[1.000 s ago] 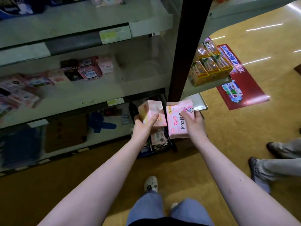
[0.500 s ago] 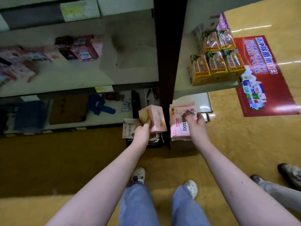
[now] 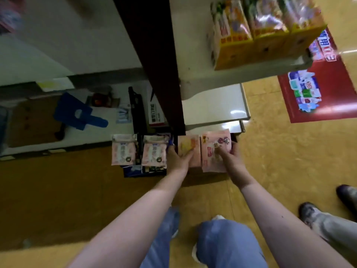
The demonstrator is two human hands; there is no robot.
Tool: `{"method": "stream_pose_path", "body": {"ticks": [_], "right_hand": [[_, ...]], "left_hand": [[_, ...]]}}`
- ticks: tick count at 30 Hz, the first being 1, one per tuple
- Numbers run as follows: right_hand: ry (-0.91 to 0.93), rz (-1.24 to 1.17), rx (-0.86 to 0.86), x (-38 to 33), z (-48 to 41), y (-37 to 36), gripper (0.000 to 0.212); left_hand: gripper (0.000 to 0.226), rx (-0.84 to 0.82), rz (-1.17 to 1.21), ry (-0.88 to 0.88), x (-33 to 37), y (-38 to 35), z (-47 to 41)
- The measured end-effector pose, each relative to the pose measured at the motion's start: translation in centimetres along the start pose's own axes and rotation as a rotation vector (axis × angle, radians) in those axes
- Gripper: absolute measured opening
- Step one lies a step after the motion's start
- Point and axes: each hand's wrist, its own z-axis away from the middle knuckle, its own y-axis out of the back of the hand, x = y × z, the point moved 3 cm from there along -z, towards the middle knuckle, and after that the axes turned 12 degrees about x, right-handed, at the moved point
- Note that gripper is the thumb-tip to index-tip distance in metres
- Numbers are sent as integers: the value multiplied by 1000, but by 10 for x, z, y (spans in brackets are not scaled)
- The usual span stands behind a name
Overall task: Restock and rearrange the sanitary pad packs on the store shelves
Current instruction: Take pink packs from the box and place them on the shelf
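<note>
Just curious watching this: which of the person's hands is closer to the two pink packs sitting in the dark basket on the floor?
Left. The left hand sits right beside the two pink packs, holding its own pack. The right hand is farther right.

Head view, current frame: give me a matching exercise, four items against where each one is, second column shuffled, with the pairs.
Items:
1. pink cartoon pack
2. peach pack
3. yellow boxes
4. red mat

Places:
A. flat on the floor, far right
B. held in the left hand
C. on the shelf at upper right
D. held in the right hand

Pairs: 1-D, 2-B, 3-C, 4-A
</note>
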Motion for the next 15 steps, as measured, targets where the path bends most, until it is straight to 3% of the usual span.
{"method": "stream_pose_path", "body": {"ticks": [5, 15], "right_hand": [[-41, 83, 104, 79, -73, -2, 52], [-94, 166, 198, 194, -207, -23, 51]], "left_hand": [[58, -62, 23, 79, -68, -67, -58], [74, -74, -296, 46, -149, -166, -156]]}}
